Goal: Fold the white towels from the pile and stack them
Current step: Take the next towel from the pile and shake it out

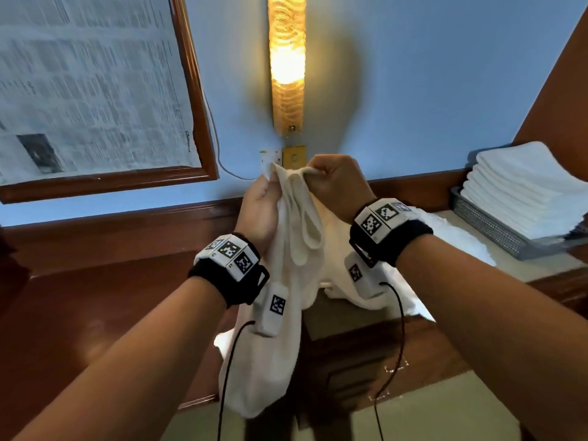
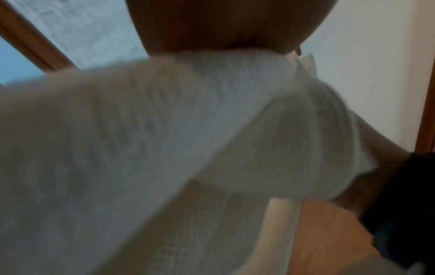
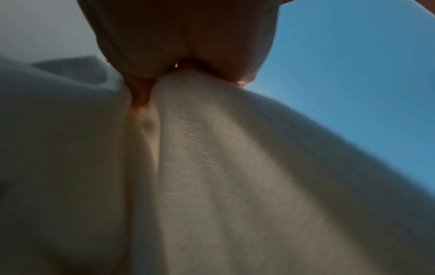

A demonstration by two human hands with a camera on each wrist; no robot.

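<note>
A white towel (image 1: 280,313) hangs in the air in front of me, bunched at the top and drooping toward the floor. My left hand (image 1: 259,202) grips its upper edge, and my right hand (image 1: 331,183) pinches the same edge just to the right. Both hands are raised close together before the wall. In the left wrist view the towel (image 2: 141,139) fills most of the picture under my left hand (image 2: 223,28). The right wrist view shows the towel (image 3: 223,167) gathered beneath my right hand (image 3: 183,41). A pile of loose white towels (image 1: 445,237) lies behind my right wrist on the counter.
A stack of folded white towels (image 1: 525,189) sits in a grey mesh basket (image 1: 490,227) at the right. A lit wall lamp (image 1: 287,65) hangs above my hands. A framed newspaper (image 1: 92,84) is on the left wall. Dark wooden furniture (image 1: 95,297) lies below.
</note>
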